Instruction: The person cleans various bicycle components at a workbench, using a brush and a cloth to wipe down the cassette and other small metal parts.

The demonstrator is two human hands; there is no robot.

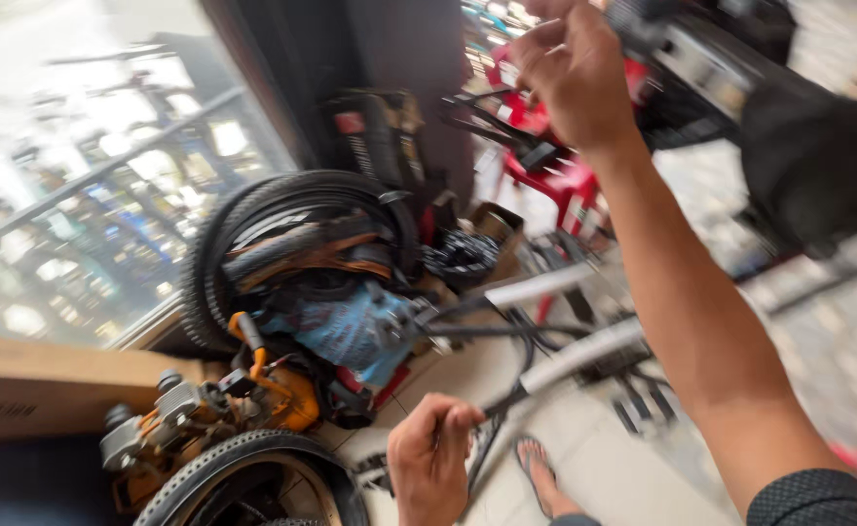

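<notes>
The left hand (431, 468) is closed around a thin dark bicycle tube (500, 404) low in view, above the tiled floor (604, 468). The right hand (575, 73) is raised, fingers curled; whether it grips anything cannot be told. A brown cardboard box (49, 385) lies at the left, beside stacked tyres (282, 224).

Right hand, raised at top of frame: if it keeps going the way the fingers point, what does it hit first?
Likely the red plastic chair. The right hand points up and left in the frame, and the chair with dark parts on it lies just past its fingers. Motion blur hides the depth, so it may lie farther off.
</notes>
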